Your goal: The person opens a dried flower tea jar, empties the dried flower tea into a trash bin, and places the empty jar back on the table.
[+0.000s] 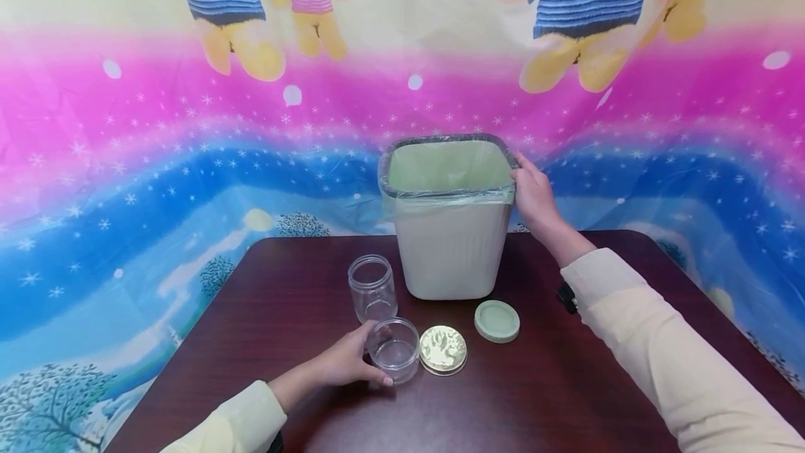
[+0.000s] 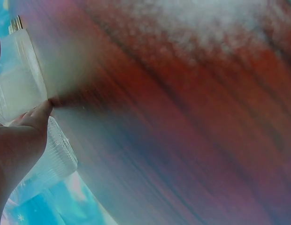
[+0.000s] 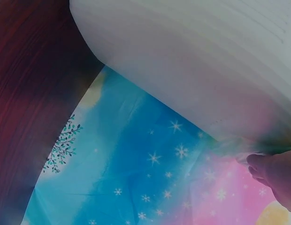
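My left hand (image 1: pixel 349 362) grips a short clear jar (image 1: pixel 395 351) on the table, thumb at its near side and fingers at the far side. In the left wrist view the hand (image 2: pixel 23 140) lies against the jar (image 2: pixel 19 89). A taller clear jar (image 1: pixel 372 292) stands just behind it, without a lid. At the upper right, my right hand (image 1: pixel 534 194) holds the rim of a pale trash bin (image 1: pixel 453 250) lined with a thin green bag (image 1: pixel 449 166). The right wrist view shows the bin's side (image 3: pixel 183 61) and part of the hand (image 3: pixel 277 176).
A gold metal lid (image 1: pixel 443 348) lies right beside the short jar. A pale green lid (image 1: pixel 497 320) lies in front of the bin. The dark wooden table (image 1: pixel 566 383) ends at a patterned cloth backdrop (image 1: pixel 302 159).
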Action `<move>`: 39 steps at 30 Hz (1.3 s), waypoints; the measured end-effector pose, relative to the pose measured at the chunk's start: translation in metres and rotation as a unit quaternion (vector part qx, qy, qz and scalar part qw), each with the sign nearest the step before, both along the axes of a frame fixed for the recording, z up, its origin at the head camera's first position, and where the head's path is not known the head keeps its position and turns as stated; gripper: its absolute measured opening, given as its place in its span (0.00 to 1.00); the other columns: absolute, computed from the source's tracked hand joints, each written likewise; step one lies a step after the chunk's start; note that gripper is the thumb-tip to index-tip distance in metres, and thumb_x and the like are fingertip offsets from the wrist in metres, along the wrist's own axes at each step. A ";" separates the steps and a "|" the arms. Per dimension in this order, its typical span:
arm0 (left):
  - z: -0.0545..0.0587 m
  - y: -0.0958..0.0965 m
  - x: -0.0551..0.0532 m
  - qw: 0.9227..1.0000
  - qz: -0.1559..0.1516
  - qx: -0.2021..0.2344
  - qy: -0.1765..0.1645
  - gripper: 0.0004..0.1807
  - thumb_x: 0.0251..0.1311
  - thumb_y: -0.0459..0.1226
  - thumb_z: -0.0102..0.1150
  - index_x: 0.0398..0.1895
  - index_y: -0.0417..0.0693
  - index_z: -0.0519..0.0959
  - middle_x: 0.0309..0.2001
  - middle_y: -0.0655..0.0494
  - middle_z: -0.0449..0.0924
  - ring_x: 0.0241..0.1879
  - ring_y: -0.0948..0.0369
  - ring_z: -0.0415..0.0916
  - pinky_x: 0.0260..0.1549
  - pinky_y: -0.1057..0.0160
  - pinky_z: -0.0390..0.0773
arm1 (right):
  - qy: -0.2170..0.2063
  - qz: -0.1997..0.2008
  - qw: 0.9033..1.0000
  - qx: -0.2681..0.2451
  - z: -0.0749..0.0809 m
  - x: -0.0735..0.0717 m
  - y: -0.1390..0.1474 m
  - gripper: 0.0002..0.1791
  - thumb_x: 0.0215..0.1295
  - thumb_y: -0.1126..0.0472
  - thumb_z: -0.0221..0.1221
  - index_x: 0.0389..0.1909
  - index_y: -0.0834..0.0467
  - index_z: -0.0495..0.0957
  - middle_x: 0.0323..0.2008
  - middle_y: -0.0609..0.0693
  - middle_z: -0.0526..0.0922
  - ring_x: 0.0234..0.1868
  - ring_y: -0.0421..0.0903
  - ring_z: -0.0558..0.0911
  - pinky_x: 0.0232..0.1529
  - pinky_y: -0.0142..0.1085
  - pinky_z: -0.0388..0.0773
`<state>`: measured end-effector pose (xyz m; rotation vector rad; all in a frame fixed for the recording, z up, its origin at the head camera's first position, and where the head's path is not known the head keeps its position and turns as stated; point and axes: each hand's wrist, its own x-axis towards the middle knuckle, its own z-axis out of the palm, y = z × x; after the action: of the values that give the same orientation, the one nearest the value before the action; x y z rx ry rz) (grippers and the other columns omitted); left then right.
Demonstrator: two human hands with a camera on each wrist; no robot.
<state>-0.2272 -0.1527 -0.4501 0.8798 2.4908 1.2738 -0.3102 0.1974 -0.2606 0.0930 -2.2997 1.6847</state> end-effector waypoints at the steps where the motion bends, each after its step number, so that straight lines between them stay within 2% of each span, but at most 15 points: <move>1: 0.000 0.000 0.000 1.000 0.000 0.000 0.000 0.43 0.40 0.40 0.80 0.59 0.35 0.67 0.59 0.43 0.74 0.59 0.51 0.71 0.58 0.58 0.68 | 0.001 0.001 1.000 -0.001 0.000 0.000 0.000 0.29 0.77 0.55 0.35 0.77 0.50 0.46 0.76 0.46 0.44 0.75 0.47 0.43 0.71 0.47 0.45; 9: 0.004 -0.001 0.001 1.000 -0.007 0.014 -0.015 0.49 0.39 0.38 0.81 0.63 0.33 0.63 0.60 0.41 0.73 0.59 0.49 0.72 0.58 0.58 0.68 | 0.019 0.006 1.000 0.001 -0.001 0.003 0.004 0.33 0.78 0.44 0.36 0.77 0.55 0.44 0.76 0.49 0.44 0.75 0.48 0.43 0.72 0.43 0.43; 13: 0.009 -0.002 0.002 1.000 0.005 0.012 -0.027 0.52 0.39 0.39 0.81 0.66 0.33 0.60 0.58 0.40 0.73 0.58 0.48 0.72 0.57 0.55 0.69 | 0.034 0.006 0.999 0.001 0.000 0.004 0.007 0.35 0.77 0.42 0.34 0.76 0.57 0.45 0.76 0.51 0.45 0.75 0.47 0.43 0.72 0.41 0.43; 17: 0.014 -0.003 0.002 0.999 0.018 0.014 -0.040 0.54 0.40 0.40 0.80 0.69 0.34 0.58 0.62 0.40 0.70 0.61 0.47 0.69 0.58 0.50 0.68 | 0.041 0.001 0.999 0.000 0.004 0.007 0.011 0.36 0.77 0.41 0.33 0.76 0.60 0.46 0.76 0.54 0.45 0.75 0.48 0.43 0.72 0.41 0.42; 24: 0.022 -0.008 0.004 0.996 0.006 0.068 -0.056 0.50 0.45 0.35 0.78 0.69 0.32 0.58 0.67 0.36 0.63 0.66 0.44 0.62 0.61 0.46 0.64 | 0.034 0.012 0.999 -0.001 0.007 0.015 0.018 0.37 0.76 0.39 0.33 0.76 0.57 0.45 0.76 0.53 0.43 0.74 0.53 0.47 0.71 0.44 0.44; 28: 0.032 -0.013 0.005 0.995 0.002 0.088 -0.055 0.48 0.47 0.32 0.75 0.69 0.32 0.57 0.67 0.35 0.63 0.67 0.43 0.61 0.63 0.45 0.61 | 0.034 0.018 0.999 0.000 0.006 0.020 0.024 0.36 0.76 0.40 0.33 0.77 0.56 0.45 0.76 0.53 0.44 0.73 0.57 0.51 0.71 0.45 0.48; 33: 0.049 -0.021 0.004 0.995 0.003 0.091 -0.044 0.47 0.48 0.32 0.75 0.70 0.36 0.59 0.67 0.39 0.65 0.66 0.41 0.61 0.63 0.45 0.61 | 0.050 0.040 0.998 -0.005 0.005 0.023 0.035 0.35 0.78 0.43 0.33 0.76 0.58 0.44 0.75 0.56 0.47 0.74 0.53 0.51 0.70 0.40 0.51; 39: 0.073 -0.032 -0.001 0.995 -0.006 0.101 -0.011 0.42 0.50 0.35 0.74 0.67 0.35 0.64 0.64 0.41 0.70 0.63 0.46 0.67 0.60 0.50 0.66 | 0.061 0.072 0.995 -0.008 0.001 0.026 0.049 0.34 0.78 0.46 0.33 0.76 0.62 0.43 0.74 0.60 0.48 0.74 0.52 0.50 0.69 0.37 0.54</move>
<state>-0.2282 -0.1845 -0.3772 0.9170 2.3673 1.5448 -0.2839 0.2468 -0.2591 0.3570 -2.2361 1.7138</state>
